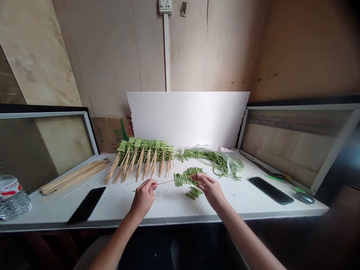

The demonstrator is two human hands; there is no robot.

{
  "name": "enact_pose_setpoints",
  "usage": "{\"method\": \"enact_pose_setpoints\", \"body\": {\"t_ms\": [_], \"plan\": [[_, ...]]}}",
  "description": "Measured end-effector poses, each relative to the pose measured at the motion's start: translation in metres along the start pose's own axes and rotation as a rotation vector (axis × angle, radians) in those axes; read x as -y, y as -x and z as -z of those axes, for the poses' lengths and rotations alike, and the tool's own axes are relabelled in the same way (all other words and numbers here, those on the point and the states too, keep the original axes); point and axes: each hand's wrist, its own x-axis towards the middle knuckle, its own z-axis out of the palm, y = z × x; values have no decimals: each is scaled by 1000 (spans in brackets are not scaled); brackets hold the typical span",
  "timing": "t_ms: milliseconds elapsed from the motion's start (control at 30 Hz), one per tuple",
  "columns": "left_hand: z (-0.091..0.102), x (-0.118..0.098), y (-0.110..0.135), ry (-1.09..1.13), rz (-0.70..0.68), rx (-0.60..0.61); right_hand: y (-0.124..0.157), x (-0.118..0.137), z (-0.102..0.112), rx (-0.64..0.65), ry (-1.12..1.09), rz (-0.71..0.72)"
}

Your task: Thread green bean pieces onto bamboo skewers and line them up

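My left hand (144,195) is closed in a pinch on a thin bamboo skewer (165,182) that points to the right. Several short green bean pieces (181,177) are threaded on its far end. My right hand (208,186) is closed on a bean piece at the skewer's tip. A small pile of cut bean pieces (193,192) lies on the white table (118,202) just below my right hand. More cut pieces (194,171) lie behind the skewer.
Finished bean skewers (143,153) lie stacked in rows at the back. Bare skewers (75,175) lie at the left. A plastic bag of long beans (219,159) sits at the right. Phones (86,204) (271,190), a water bottle (12,197) and a white board (187,118) are also here.
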Motion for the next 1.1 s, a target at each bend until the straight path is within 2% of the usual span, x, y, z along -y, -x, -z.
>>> {"method": "enact_pose_setpoints", "body": {"t_ms": [533,933,1100], "plan": [[-6,-4,5,81,11,-1,0,-6,-5,-106,-22,68],[-10,-11,6,67,-6,-50,11,-5,-20,-146,-87,85],[-14,-13,10,66,3,-40,14,-15,-25,-165,-125,61]]}}
